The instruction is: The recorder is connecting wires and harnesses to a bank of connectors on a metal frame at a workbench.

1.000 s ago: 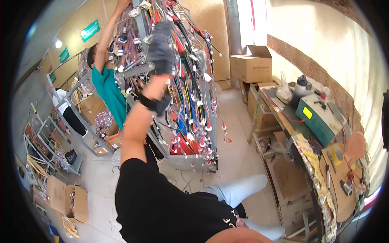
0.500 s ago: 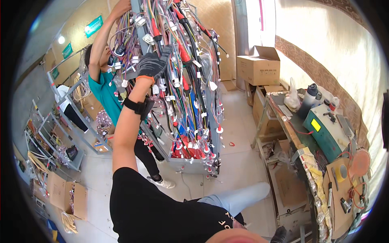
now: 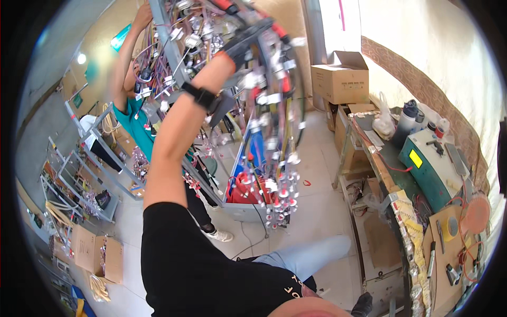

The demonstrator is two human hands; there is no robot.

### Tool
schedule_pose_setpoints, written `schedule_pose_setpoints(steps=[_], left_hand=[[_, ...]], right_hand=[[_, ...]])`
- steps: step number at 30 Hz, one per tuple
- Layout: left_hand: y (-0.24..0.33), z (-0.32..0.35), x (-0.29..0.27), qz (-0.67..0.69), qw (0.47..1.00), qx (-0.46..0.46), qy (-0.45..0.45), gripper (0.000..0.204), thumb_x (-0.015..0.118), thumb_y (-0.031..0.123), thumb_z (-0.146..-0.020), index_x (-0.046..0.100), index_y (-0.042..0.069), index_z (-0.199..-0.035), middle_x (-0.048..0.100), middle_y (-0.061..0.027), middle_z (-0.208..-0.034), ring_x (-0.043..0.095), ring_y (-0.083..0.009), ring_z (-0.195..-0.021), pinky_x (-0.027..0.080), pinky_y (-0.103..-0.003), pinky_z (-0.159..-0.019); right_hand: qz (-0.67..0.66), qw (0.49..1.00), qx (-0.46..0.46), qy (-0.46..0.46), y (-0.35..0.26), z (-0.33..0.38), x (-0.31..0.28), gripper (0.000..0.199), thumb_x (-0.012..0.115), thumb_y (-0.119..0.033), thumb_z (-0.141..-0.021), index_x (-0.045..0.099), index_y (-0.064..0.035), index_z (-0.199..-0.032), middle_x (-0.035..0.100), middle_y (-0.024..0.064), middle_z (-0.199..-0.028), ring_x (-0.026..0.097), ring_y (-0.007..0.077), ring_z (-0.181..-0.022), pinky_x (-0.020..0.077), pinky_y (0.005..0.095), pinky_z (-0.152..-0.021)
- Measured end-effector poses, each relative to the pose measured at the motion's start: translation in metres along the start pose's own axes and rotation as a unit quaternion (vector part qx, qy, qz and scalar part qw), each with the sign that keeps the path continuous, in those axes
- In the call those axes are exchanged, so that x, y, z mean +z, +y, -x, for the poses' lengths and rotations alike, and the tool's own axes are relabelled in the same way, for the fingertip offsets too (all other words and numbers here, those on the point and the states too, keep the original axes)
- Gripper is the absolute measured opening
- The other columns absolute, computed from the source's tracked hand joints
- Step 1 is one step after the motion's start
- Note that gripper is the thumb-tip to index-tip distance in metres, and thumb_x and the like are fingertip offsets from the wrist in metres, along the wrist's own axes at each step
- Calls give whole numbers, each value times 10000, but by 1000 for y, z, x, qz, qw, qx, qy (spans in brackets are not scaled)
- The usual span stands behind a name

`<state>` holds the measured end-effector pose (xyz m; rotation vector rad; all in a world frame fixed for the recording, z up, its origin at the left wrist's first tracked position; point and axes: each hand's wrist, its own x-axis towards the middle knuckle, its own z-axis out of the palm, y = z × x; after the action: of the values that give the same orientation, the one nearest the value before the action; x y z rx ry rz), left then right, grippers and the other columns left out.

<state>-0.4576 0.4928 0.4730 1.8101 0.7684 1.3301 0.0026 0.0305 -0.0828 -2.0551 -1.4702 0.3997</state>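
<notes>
My left hand [image 3: 245,45], in a dark grey glove with an orange cuff, reaches up into a thick hanging bundle of wire harness [image 3: 274,100]. Its fingers lie round the upper part of the bundle, blurred by motion. Many coloured wires, red and black sleeves and white connectors hang below the hand. The bundle hangs by a grey metal frame post [image 3: 168,45]. A dark grey shape at the lower edge, perhaps my gloved right hand [image 3: 363,304], shows only in part, its fingers unclear.
Behind the frame, a co-worker in a teal shirt [image 3: 133,124] reaches up to the post. A grey bin [image 3: 243,212] with red and blue things stands under the wires. On the right, a workbench [image 3: 388,182] carries a green-grey device [image 3: 422,164] and bottles; cardboard boxes [image 3: 340,84] stand behind.
My left hand has moved right and up, and the wire bundle has swung right with it. The grey bin below shows more. The co-worker's raised arm has shifted slightly.
</notes>
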Motion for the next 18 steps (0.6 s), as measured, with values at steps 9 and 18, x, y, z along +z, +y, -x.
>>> schedule_pose_setpoints(steps=[9,18], left_hand=[[-10,-73,-12,-744,664,38,-73,380,508,351,-870,509,122,-1174,612,-121,-1031,602,-259,-887,481,-354,-781],[-26,135,-147,-648,749,135,27,536,601,290,-807,432,81,-1270,606,-182,-902,608,-295,-819,481,-378,-717]], right_hand=[[19,998,54,1,28,37,-2,287,587,-99,-796,549,1,-1062,597,168,-1011,576,311,-921,452,374,-825],[4,994,100,-33,57,64,7,257,586,-92,-794,573,7,-1031,612,167,-981,594,308,-886,466,376,-803]])
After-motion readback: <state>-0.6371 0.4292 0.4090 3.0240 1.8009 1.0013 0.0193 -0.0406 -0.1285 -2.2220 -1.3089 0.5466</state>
